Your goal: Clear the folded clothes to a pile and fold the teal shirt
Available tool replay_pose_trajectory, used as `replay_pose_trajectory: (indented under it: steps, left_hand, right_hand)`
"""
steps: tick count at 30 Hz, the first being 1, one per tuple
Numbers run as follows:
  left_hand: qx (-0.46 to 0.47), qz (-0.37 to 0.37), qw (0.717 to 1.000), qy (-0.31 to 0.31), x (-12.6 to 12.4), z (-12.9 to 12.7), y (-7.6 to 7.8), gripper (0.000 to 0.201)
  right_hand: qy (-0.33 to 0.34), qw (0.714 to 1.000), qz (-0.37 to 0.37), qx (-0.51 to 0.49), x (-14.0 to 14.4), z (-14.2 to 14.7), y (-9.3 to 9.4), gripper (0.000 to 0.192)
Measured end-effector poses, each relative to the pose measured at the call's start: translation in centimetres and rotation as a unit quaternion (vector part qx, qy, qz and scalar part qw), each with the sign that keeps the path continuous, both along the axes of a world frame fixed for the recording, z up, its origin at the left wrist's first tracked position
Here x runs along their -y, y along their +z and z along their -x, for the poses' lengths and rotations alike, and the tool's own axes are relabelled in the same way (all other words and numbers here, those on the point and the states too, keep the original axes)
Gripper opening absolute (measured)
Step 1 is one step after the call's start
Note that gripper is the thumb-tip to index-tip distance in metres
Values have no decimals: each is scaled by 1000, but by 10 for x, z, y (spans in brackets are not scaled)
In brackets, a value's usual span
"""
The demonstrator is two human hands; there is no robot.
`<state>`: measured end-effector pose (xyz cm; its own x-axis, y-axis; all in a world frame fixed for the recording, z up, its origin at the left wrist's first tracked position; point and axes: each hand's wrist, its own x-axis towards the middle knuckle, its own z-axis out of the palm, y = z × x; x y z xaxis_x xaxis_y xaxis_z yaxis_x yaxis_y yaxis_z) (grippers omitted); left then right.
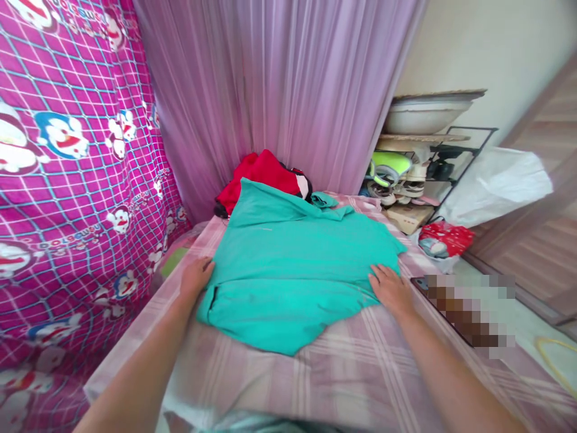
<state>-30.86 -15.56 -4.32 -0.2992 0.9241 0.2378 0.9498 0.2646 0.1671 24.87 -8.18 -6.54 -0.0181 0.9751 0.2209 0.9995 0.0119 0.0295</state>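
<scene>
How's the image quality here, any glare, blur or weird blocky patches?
All in the head view: soft lighting, no harsh glare on the teal garment; the cartoon-print fabric blurs toward the lower left corner; square mosaic blocks hide much of the phone beyond the right hand; wide-angle stretching shows toward the edges.
</scene>
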Motion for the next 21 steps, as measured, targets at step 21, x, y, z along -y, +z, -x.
replay_pose_trajectory:
  steps: [21]
  left_hand:
    - [41, -46, 998, -15, 10, -1, -5, 52]
  right_hand:
    - [60, 986, -137, -76, -11, -23, -30, 46]
